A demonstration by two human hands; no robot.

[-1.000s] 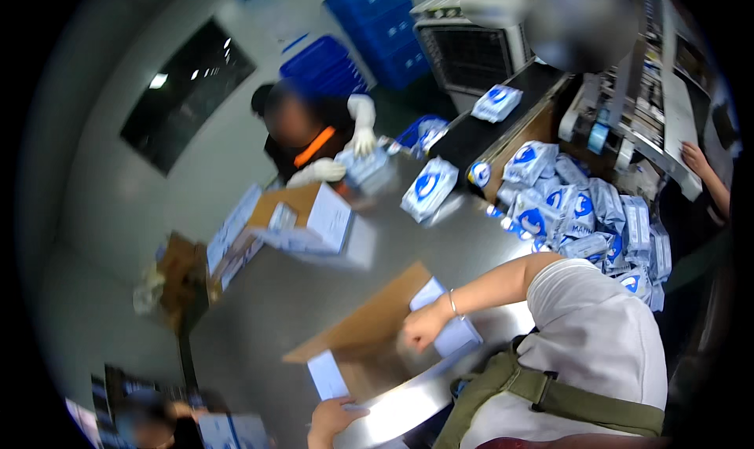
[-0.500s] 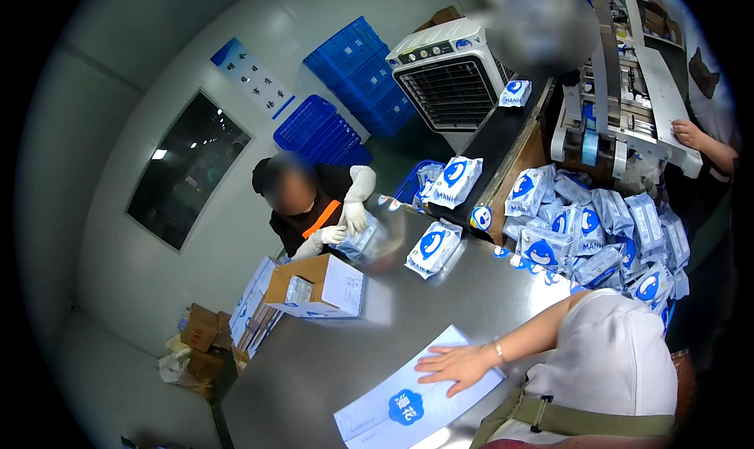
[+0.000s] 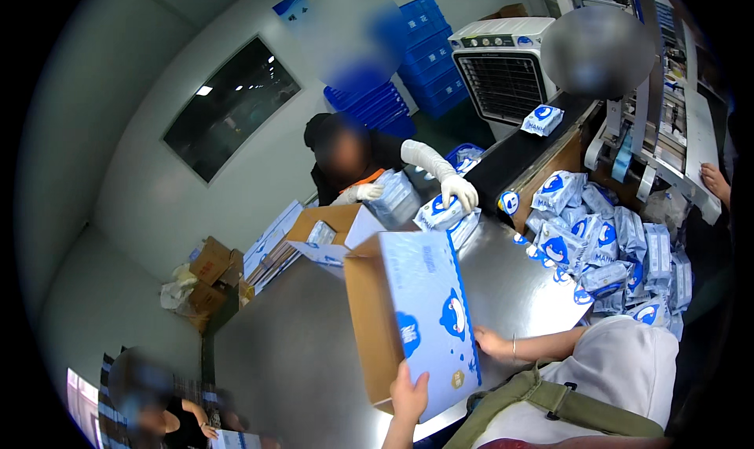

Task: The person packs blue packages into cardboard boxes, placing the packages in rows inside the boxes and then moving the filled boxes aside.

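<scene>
A white-and-blue cardboard carton [image 3: 428, 292] is tilted on its side over the metal table, its brown open side facing left. My left hand [image 3: 408, 394] is closed on the carton's near left edge, thumb on the printed face. At its right edge is my right hand [image 3: 492, 344], its fingers partly hidden behind the carton, gripping it. Beyond the carton, a co-worker's gloved hand [image 3: 457, 194] rests on blue-and-white soft packs [image 3: 463, 227]. The co-worker's other gloved hand holds a clear-wrapped bundle [image 3: 395, 200].
Another open carton [image 3: 326, 233] stands beside flattened cartons [image 3: 271, 241] on the metal table [image 3: 275, 347]. A heap of soft packs [image 3: 605, 245] lies at the right. The conveyor belt [image 3: 506, 162] carries one pack. More people are at lower left and far right.
The carton that lay flat under my right hand is now raised and opened out. My left hand has come into view on it. The co-worker has reached right to the packs.
</scene>
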